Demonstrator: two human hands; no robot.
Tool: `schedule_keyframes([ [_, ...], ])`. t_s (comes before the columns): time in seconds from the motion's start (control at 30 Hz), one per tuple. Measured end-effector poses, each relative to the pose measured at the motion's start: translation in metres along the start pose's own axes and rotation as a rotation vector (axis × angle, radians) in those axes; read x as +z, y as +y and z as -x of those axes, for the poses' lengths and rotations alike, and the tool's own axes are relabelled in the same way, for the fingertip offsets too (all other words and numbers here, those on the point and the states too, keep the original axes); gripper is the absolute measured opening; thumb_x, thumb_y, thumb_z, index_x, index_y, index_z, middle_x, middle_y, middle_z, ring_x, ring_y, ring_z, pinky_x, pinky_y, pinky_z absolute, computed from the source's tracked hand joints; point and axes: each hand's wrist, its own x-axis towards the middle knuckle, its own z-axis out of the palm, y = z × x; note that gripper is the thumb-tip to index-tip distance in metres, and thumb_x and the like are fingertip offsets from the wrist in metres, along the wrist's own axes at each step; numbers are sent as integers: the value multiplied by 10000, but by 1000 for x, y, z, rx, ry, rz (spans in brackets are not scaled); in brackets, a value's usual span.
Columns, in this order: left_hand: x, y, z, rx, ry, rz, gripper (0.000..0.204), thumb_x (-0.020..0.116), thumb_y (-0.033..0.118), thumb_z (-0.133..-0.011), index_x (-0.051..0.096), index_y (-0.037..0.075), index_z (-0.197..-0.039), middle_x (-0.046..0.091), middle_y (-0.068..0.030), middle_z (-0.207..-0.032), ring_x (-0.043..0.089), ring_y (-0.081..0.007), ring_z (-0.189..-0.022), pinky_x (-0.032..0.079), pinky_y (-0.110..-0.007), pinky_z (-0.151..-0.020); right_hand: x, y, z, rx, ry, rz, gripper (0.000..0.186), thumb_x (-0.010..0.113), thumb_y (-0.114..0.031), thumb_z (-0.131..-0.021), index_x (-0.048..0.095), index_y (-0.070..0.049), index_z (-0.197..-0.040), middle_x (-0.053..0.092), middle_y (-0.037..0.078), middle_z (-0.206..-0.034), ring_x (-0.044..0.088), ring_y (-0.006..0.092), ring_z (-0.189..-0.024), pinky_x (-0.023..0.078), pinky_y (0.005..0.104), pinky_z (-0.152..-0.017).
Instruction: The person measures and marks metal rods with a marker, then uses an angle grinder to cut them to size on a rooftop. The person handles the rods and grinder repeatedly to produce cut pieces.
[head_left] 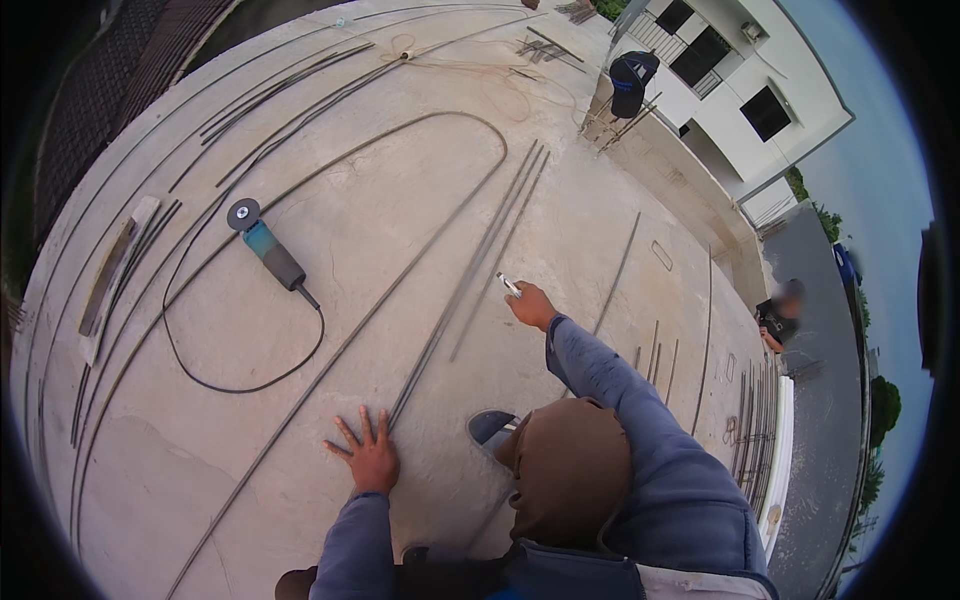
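Observation:
My left hand [368, 458] is open, its fingers spread on the concrete slab [280, 480] beside the near ends of several straight steel rods [470, 275]. The rods lie side by side and run away from me. My right hand [534, 304] is closed around a white marker [509, 285], with the arm stretched forward. The marker's tip points toward the rods, just to their right; I cannot tell whether it touches anything. A teal and black angle grinder [272, 252] lies to the left, its disc at the far end and its cord [215, 386] looping over the slab.
A long bent rod [370, 310] curves around the grinder. Wooden boards [115, 270] and more rods lie at far left. Other rods and steel stirrups [732, 430] are at right. A cap [632, 83] hangs on upright bars. Another person [780, 313] is beyond the right edge.

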Motion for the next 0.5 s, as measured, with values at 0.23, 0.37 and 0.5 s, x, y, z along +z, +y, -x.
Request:
schedule_keyframes([
  [0.23, 25, -6, 1, 3, 143, -97, 538, 619, 278, -1103, 546, 245, -1635, 433, -79, -1758, 159, -437, -1702, -64, -875, -1235, 59, 11, -111, 135, 147, -310, 543, 773, -396, -971, 690, 13, -1319, 771, 311, -1174, 739, 475, -1163, 567, 504, -1007],
  [0.37, 24, 11, 13, -46, 184, -58, 563, 651, 194, -1070, 564, 241, -1625, 522, -56, -1553, 358, -341, -1516, 128, -745, -1251, 86, 14, -136, 127, 141, -241, 445, 799, -381, -941, 699, 13, -1121, 737, 224, -985, 699, 367, -946, 549, 454, -851],
  [0.5, 7, 22, -7, -39, 280, -65, 611, 668, 106, -1032, 574, 233, -1622, 609, -45, -1303, 557, -264, -1280, 347, -616, -1227, 62, 76, -153, 161, 184, -304, 404, 818, -376, -912, 699, 10, -917, 686, 111, -776, 639, 221, -685, 517, 389, -663],
])
